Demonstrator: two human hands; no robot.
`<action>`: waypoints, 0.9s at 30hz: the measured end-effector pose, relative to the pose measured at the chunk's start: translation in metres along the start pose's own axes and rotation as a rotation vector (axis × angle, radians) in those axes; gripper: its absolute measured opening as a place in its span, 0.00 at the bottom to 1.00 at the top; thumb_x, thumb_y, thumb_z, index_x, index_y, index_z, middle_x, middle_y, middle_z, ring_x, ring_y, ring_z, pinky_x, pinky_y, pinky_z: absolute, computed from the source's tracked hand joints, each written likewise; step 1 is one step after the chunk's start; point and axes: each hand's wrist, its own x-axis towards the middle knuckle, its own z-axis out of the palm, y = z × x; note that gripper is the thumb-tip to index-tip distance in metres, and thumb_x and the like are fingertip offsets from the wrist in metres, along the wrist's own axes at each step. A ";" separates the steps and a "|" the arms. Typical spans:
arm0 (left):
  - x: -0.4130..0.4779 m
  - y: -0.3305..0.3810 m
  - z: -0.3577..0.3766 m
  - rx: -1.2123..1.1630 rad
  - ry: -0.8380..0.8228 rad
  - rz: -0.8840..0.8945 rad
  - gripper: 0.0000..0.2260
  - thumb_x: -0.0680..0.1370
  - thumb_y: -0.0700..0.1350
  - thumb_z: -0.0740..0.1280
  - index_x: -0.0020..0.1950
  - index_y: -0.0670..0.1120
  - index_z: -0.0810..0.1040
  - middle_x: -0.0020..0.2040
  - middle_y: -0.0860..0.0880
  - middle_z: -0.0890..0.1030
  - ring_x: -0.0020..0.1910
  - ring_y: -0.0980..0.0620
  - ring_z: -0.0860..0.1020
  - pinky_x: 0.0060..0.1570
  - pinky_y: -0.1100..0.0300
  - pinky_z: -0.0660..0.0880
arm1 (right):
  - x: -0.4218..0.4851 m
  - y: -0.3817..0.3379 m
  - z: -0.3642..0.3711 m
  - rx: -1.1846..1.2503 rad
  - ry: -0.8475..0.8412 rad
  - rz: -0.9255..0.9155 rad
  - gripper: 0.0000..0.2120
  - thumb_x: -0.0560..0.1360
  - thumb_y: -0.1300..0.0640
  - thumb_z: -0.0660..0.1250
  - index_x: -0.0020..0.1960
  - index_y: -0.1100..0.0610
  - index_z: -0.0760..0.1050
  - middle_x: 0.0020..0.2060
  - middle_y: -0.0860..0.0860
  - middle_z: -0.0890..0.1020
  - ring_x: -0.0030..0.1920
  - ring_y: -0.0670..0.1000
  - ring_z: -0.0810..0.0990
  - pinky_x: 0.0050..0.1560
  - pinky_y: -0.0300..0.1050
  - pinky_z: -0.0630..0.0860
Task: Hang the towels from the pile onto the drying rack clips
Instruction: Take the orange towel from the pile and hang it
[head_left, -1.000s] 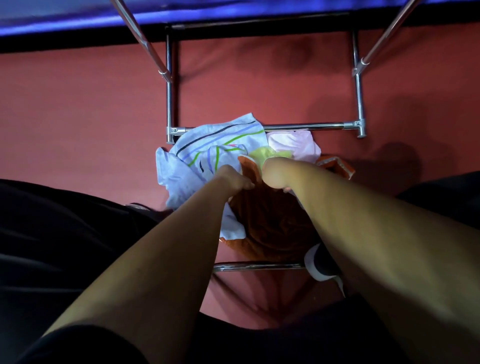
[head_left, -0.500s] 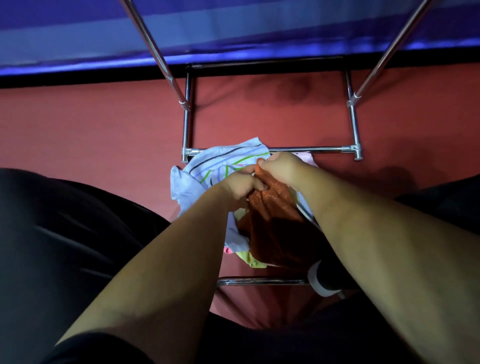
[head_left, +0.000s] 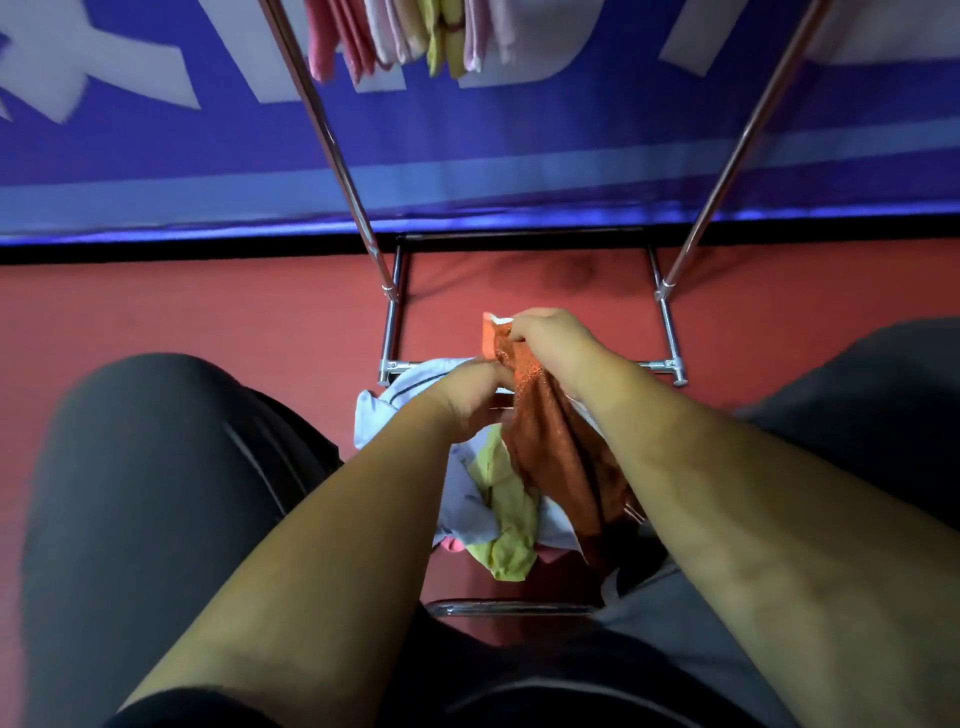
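Right grip (head_left: 548, 338) and left grip (head_left: 467, 397) hold orange towel (head_left: 550, 452) above pile (head_left: 501, 514), drying rack (head_left: 670, 332) base behind; hung towels (head_left: 410, 36) overhead.

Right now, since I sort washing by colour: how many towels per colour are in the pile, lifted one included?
orange towel: 1
yellow-green towel: 1
white striped towel: 1
pink towel: 1, corner only
Total: 4 in view

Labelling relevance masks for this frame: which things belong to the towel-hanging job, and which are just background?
Job:
- orange towel, gripped by right hand and left hand
- towel pile
- drying rack
- hung towels

Lying about:
- blue banner
- red floor
- person's dark trousers
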 end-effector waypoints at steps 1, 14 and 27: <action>-0.007 0.004 0.002 0.071 0.027 0.034 0.12 0.74 0.32 0.66 0.47 0.49 0.82 0.43 0.51 0.83 0.41 0.54 0.81 0.48 0.59 0.77 | -0.006 -0.009 0.000 0.021 0.001 -0.026 0.06 0.72 0.63 0.69 0.39 0.55 0.82 0.32 0.51 0.79 0.37 0.52 0.75 0.41 0.46 0.70; -0.055 0.057 -0.010 0.353 0.635 0.534 0.08 0.77 0.47 0.75 0.40 0.47 0.82 0.33 0.50 0.82 0.31 0.54 0.76 0.36 0.60 0.75 | -0.037 -0.048 -0.035 -0.049 0.221 -0.298 0.04 0.77 0.59 0.73 0.52 0.54 0.83 0.41 0.46 0.84 0.38 0.44 0.79 0.33 0.28 0.70; -0.071 0.066 -0.007 0.380 0.638 0.613 0.12 0.76 0.54 0.77 0.41 0.47 0.85 0.32 0.52 0.83 0.32 0.56 0.77 0.36 0.58 0.73 | -0.050 -0.043 -0.037 0.149 -0.062 -0.230 0.01 0.79 0.56 0.74 0.49 0.51 0.82 0.39 0.52 0.82 0.35 0.50 0.78 0.39 0.44 0.75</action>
